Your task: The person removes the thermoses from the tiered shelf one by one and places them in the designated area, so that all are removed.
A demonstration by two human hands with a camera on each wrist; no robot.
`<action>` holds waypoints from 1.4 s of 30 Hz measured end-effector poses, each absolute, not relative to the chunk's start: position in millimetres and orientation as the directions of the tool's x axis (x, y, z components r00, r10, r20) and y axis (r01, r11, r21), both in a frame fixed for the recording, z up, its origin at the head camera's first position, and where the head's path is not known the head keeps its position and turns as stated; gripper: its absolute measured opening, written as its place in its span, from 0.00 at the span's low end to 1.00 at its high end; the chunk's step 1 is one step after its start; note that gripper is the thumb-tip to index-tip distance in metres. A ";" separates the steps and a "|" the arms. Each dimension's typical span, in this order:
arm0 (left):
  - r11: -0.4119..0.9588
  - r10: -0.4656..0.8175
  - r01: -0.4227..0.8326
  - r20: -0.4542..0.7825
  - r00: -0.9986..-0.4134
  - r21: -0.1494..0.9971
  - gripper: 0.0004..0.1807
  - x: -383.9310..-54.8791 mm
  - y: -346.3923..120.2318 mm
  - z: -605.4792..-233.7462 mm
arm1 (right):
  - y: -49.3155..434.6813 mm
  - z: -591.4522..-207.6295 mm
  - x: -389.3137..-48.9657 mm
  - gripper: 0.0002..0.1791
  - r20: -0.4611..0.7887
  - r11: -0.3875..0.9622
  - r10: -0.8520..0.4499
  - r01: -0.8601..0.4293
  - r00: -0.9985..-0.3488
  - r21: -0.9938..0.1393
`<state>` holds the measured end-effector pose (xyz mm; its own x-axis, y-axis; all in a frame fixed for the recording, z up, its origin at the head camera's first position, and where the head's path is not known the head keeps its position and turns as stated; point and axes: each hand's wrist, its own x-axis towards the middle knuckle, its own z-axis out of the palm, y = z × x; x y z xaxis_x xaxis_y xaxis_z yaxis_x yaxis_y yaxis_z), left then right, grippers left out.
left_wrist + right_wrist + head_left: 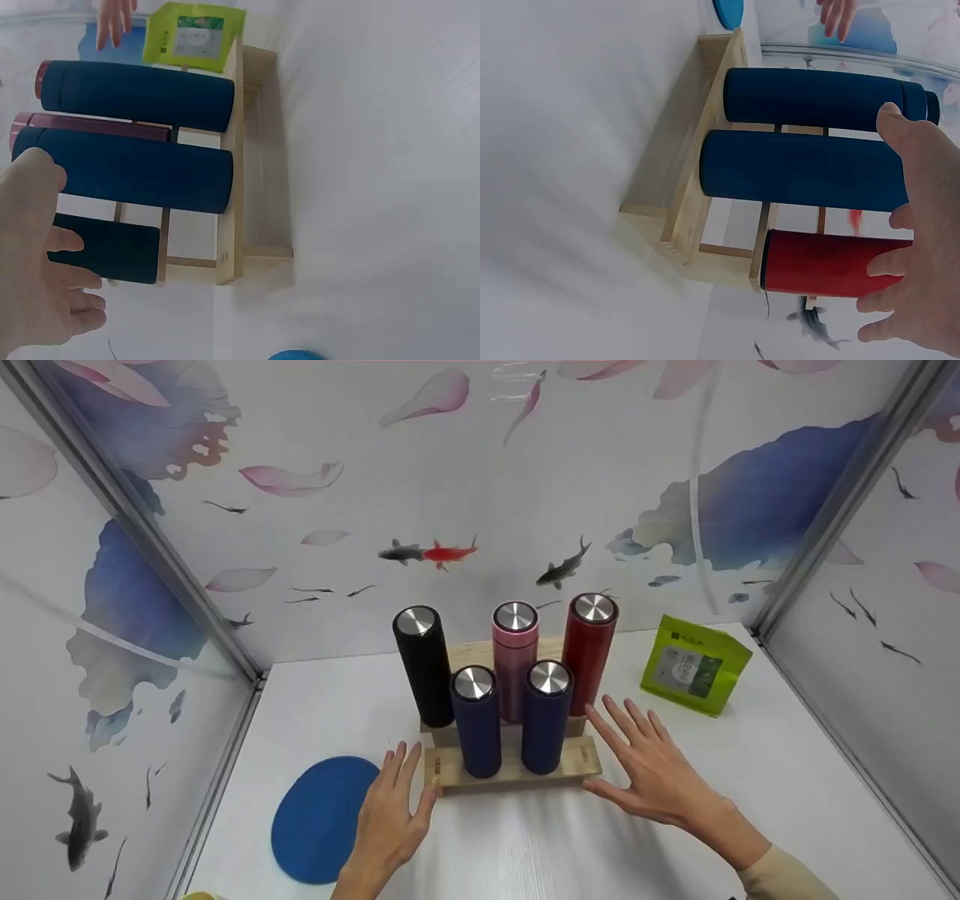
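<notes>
Printed walls (600, 472) surround a white table (337, 705) bearing a wooden rack (512, 765), with a blue mat (316, 821) to its left and a green pouch (694, 665) to its right. On the rack, two blue bottles (478, 727) partly block the pink bottle (515, 656), which stands between the black bottle (426, 675) and red bottle (589, 660). Left hand (391, 814), thumb spread, and right hand (652, 769), fingers spread, flank the rack.

Bare left hand (389, 814) and right hand (660, 774) well apart, fingers (622, 720) loosely straight, thumbs (609, 793) toward each other.
</notes>
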<state>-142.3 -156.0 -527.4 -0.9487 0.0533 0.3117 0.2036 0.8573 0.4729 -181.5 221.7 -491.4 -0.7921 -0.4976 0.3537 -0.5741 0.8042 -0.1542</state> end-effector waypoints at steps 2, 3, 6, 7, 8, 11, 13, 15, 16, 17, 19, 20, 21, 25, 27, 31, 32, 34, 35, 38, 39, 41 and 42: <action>0.820 0.013 0.184 0.303 -0.953 0.542 0.31 -145.2 -155.0 -530.9 | 221.9 -489.4 -182.2 0.53 0.351 0.808 -0.491 -0.568 -0.797 -0.160; 0.800 -0.005 0.171 0.292 -0.956 0.574 0.30 -146.0 -155.1 -532.2 | 221.7 -488.4 -182.8 0.53 0.351 0.809 -0.487 -0.565 -0.799 -0.163; 0.723 -0.063 0.139 0.266 -0.962 0.676 0.29 -149.2 -156.5 -537.9 | 220.7 -486.0 -184.1 0.54 0.354 0.809 -0.474 -0.557 -0.806 -0.186; 0.695 -0.079 0.131 0.256 -0.963 0.707 0.28 -149.7 -157.2 -540.1 | 220.2 -485.5 -184.2 0.54 0.354 0.809 -0.469 -0.555 -0.809 -0.194; 0.666 -0.092 0.126 0.249 -0.964 0.735 0.27 -150.0 -157.8 -542.6 | 219.8 -485.3 -184.3 0.54 0.356 0.807 -0.465 -0.553 -0.810 -0.205; 0.569 -0.123 0.114 0.222 -0.967 0.815 0.26 -151.2 -157.9 -551.5 | 219.4 -485.6 -184.7 0.55 0.378 0.801 -0.450 -0.553 -0.809 -0.231; 0.506 -0.142 0.108 0.206 -0.968 0.856 0.26 -152.9 -156.5 -557.0 | 219.7 -485.1 -186.5 0.55 0.408 0.791 -0.438 -0.559 -0.801 -0.250; 0.450 -0.162 0.105 0.197 -0.967 0.887 0.27 -156.8 -154.2 -561.9 | 220.1 -483.5 -190.3 0.55 0.443 0.777 -0.419 -0.565 -0.793 -0.277; 0.426 -0.174 0.101 0.190 -0.966 0.899 0.27 -158.7 -152.8 -564.5 | 220.3 -482.8 -192.2 0.55 0.458 0.770 -0.409 -0.568 -0.789 -0.292; 0.405 -0.185 0.096 0.185 -0.965 0.909 0.27 -160.5 -151.3 -567.4 | 220.4 -482.2 -194.1 0.55 0.472 0.764 -0.396 -0.568 -0.788 -0.307; 0.382 -0.206 0.084 0.173 -0.963 0.920 0.27 -164.4 -148.3 -573.4 | 220.6 -481.1 -197.7 0.55 0.495 0.752 -0.368 -0.565 -0.788 -0.340; 0.378 -0.216 0.077 0.169 -0.962 0.922 0.27 -166.5 -146.7 -576.4 | 220.7 -480.7 -199.4 0.55 0.503 0.746 -0.354 -0.562 -0.789 -0.357; 0.375 -0.226 0.066 0.160 -0.961 0.925 0.27 -168.2 -145.1 -579.3 | 220.7 -480.2 -200.9 0.55 0.509 0.740 -0.340 -0.559 -0.791 -0.374; 0.374 -0.264 0.034 0.141 -0.954 0.927 0.28 -174.5 -140.4 -589.4 | 221.2 -478.4 -205.6 0.55 0.522 0.720 -0.281 -0.536 -0.805 -0.440; 0.364 -0.279 0.022 0.131 -0.951 0.931 0.29 -177.4 -139.1 -593.8 | 221.2 -476.4 -207.8 0.55 0.519 0.710 -0.250 -0.519 -0.817 -0.475; 0.338 -0.305 -0.002 0.107 -0.946 0.941 0.30 -182.8 -137.1 -602.6 | 219.6 -472.1 -213.9 0.53 0.529 0.670 -0.186 -0.501 -0.828 -0.547; 0.334 -0.310 -0.011 0.099 -0.946 0.943 0.30 -184.1 -136.5 -604.9 | 219.0 -471.0 -215.8 0.52 0.535 0.656 -0.170 -0.501 -0.827 -0.565; 0.321 -0.320 -0.028 0.080 -0.944 0.947 0.31 -186.3 -135.0 -609.8 | 217.7 -469.3 -219.5 0.52 0.553 0.624 -0.141 -0.508 -0.821 -0.594; 0.314 -0.324 -0.036 0.072 -0.943 0.949 0.31 -187.3 -134.2 -612.3 | 217.0 -468.2 -221.3 0.51 0.564 0.610 -0.127 -0.513 -0.816 -0.605; 0.292 -0.335 -0.051 0.053 -0.941 0.955 0.32 -190.4 -132.2 -619.5 | 214.4 -464.6 -226.8 0.50 0.589 0.574 -0.088 -0.524 -0.803 -0.629; 0.283 -0.340 -0.056 0.046 -0.939 0.958 0.32 -191.1 -131.6 -621.6 | 213.5 -463.2 -228.5 0.49 0.593 0.564 -0.077 -0.525 -0.802 -0.637; 0.274 -0.348 -0.064 0.037 -0.937 0.960 0.33 -192.5 -130.1 -625.4 | 211.6 -459.6 -232.2 0.49 0.590 0.552 -0.054 -0.516 -0.806 -0.655; 0.273 -0.350 -0.070 0.032 -0.936 0.960 0.33 -193.1 -129.3 -626.7 | 210.7 -457.7 -234.1 0.48 0.585 0.545 -0.044 -0.510 -0.810 -0.665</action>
